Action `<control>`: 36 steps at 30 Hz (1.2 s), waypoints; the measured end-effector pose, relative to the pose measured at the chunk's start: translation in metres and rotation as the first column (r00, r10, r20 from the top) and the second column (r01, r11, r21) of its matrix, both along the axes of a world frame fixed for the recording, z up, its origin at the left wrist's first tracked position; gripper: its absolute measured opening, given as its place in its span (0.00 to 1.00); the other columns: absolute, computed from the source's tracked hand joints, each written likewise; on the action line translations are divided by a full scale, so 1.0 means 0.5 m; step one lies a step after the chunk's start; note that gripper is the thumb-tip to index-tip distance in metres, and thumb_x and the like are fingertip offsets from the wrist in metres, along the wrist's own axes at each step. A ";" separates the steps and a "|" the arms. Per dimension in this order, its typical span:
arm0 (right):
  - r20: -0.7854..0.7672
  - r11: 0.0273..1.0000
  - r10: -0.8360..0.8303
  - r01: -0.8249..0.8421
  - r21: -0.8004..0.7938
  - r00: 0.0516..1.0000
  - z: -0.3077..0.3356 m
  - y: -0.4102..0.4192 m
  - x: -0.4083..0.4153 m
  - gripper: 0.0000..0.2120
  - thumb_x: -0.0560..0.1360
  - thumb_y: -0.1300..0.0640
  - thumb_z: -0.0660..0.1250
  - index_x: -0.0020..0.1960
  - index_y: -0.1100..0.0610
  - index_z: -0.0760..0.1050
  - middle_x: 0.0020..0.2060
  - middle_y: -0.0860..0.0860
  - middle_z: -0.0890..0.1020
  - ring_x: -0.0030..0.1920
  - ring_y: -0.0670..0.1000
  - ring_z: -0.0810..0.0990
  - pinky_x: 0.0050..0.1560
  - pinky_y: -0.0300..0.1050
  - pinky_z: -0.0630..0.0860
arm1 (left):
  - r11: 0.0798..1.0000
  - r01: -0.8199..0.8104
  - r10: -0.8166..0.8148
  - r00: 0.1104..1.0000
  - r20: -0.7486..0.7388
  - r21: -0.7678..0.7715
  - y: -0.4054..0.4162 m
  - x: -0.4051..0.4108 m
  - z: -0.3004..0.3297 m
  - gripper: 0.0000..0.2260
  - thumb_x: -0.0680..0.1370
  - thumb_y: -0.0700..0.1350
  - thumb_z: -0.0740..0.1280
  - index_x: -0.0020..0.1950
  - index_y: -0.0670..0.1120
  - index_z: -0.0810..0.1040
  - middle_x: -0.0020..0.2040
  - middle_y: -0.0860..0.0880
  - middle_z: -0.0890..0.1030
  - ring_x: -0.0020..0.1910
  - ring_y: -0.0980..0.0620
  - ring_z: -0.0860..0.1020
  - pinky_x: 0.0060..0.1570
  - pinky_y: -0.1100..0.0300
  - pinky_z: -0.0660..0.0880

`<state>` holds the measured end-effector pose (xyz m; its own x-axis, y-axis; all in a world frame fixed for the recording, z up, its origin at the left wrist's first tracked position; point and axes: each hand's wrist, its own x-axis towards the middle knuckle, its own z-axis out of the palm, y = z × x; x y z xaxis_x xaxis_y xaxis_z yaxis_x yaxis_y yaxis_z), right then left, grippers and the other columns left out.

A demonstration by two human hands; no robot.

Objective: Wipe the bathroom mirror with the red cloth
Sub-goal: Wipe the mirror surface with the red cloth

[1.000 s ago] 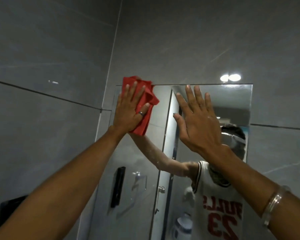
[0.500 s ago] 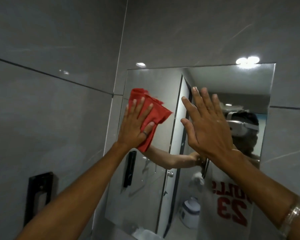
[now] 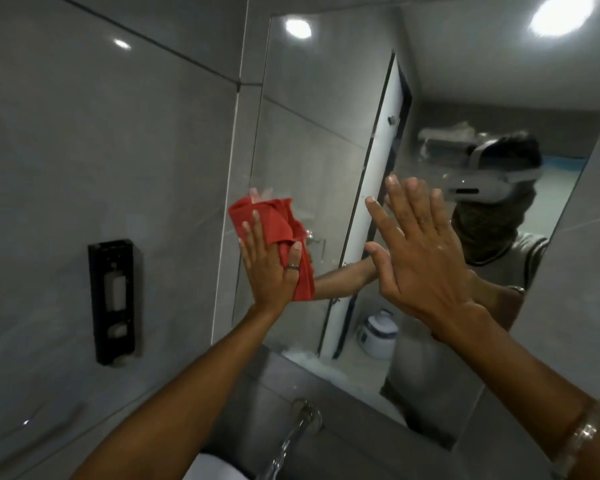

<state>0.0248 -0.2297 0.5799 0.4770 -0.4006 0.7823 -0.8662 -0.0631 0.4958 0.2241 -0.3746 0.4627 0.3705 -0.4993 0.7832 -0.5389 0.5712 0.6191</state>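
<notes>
The bathroom mirror (image 3: 312, 140) hangs on the grey tiled wall and fills the middle and right of the head view. My left hand (image 3: 269, 268) presses the crumpled red cloth (image 3: 278, 223) flat against the mirror's left edge, about halfway up. My right hand (image 3: 420, 251) rests flat on the glass further right, fingers spread, holding nothing. The mirror shows my own arm and a person wearing a headset.
A black wall-mounted dispenser (image 3: 113, 301) sits on the left wall tile. A chrome tap (image 3: 291, 434) juts out below the mirror's lower edge. A ceiling light (image 3: 560, 15) is reflected at top right.
My left hand has slid the red cloth down the mirror from its top left corner to mid-height. My right hand moved down with it, and my view tilted downward.
</notes>
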 end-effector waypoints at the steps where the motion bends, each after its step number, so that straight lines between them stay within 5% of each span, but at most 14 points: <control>1: -0.022 1.000 0.012 -0.012 0.015 1.000 -0.021 0.007 -0.001 0.32 0.84 0.40 0.41 0.83 0.55 0.54 0.83 0.61 0.52 0.83 0.62 0.49 0.83 0.62 0.44 | 0.999 0.019 -0.014 0.995 0.099 -0.048 0.004 0.002 -0.040 0.39 0.81 0.70 0.49 0.85 0.51 0.41 0.86 0.55 0.44 0.85 0.48 0.43 0.83 0.40 0.45; 3: -0.027 0.999 0.020 -0.020 0.030 0.999 -0.058 0.016 -0.009 0.31 0.84 0.41 0.44 0.82 0.55 0.54 0.83 0.61 0.53 0.83 0.62 0.49 0.83 0.60 0.42 | 0.987 0.030 0.019 0.954 0.299 -0.158 0.000 0.014 -0.117 0.38 0.81 0.69 0.49 0.85 0.53 0.39 0.86 0.56 0.43 0.85 0.48 0.43 0.83 0.43 0.44; 5: -0.011 0.999 0.006 -0.006 0.042 1.000 -0.091 0.025 -0.018 0.30 0.84 0.43 0.48 0.82 0.55 0.55 0.83 0.61 0.54 0.83 0.61 0.49 0.83 0.58 0.40 | 0.988 0.007 0.041 0.951 0.306 -0.154 -0.009 0.027 -0.181 0.39 0.81 0.69 0.49 0.85 0.49 0.44 0.86 0.47 0.49 0.84 0.43 0.49 0.82 0.46 0.45; 9: 0.007 0.997 -0.017 0.017 0.069 1.000 -0.150 0.041 -0.047 0.29 0.84 0.44 0.52 0.81 0.56 0.60 0.82 0.61 0.57 0.83 0.62 0.52 0.83 0.58 0.40 | 0.998 -0.016 0.017 1.000 -0.025 0.059 -0.014 0.027 -0.223 0.40 0.79 0.63 0.57 0.84 0.40 0.53 0.84 0.39 0.56 0.83 0.38 0.55 0.81 0.38 0.53; 15: 0.059 0.998 0.016 -0.019 0.057 0.998 -0.226 0.070 -0.100 0.27 0.84 0.47 0.57 0.79 0.57 0.62 0.80 0.62 0.61 0.82 0.61 0.52 0.83 0.58 0.41 | 0.947 0.006 0.101 0.943 -0.316 0.321 0.006 -0.005 -0.248 0.33 0.82 0.58 0.55 0.83 0.41 0.59 0.85 0.42 0.53 0.85 0.40 0.49 0.82 0.41 0.47; 18: 0.082 0.997 0.014 -0.021 0.080 0.997 -0.245 0.089 -0.123 0.26 0.85 0.45 0.52 0.79 0.57 0.63 0.80 0.62 0.62 0.82 0.61 0.53 0.83 0.58 0.41 | 0.967 -0.029 0.079 0.978 -0.192 0.252 0.055 -0.082 -0.270 0.30 0.84 0.52 0.58 0.82 0.40 0.58 0.84 0.37 0.54 0.84 0.34 0.49 0.81 0.34 0.47; 25: 0.140 0.997 -0.080 0.077 0.027 0.987 -0.209 0.153 -0.235 0.28 0.85 0.47 0.52 0.81 0.58 0.61 0.82 0.62 0.56 0.83 0.63 0.50 0.82 0.63 0.47 | 0.993 0.043 -0.048 0.998 0.046 0.108 0.216 -0.315 -0.308 0.45 0.80 0.72 0.48 0.84 0.38 0.51 0.84 0.41 0.53 0.84 0.42 0.48 0.83 0.43 0.45; 30: 0.246 0.972 -0.220 0.233 -0.025 0.944 -0.166 0.204 -0.344 0.30 0.84 0.47 0.51 0.83 0.57 0.52 0.82 0.64 0.55 0.82 0.66 0.52 0.81 0.64 0.47 | 0.994 0.076 -0.044 0.941 0.335 -0.083 0.299 -0.443 -0.334 0.38 0.79 0.63 0.58 0.84 0.49 0.51 0.82 0.43 0.58 0.84 0.41 0.51 0.78 0.34 0.54; 36: 0.226 0.971 -0.233 0.241 -0.007 0.946 -0.168 0.232 -0.381 0.30 0.84 0.47 0.51 0.83 0.58 0.53 0.83 0.61 0.53 0.83 0.58 0.46 0.82 0.62 0.48 | 0.994 0.070 -0.033 0.922 0.385 -0.082 0.329 -0.478 -0.308 0.32 0.83 0.62 0.50 0.85 0.53 0.47 0.78 0.40 0.64 0.78 0.34 0.62 0.70 0.30 0.64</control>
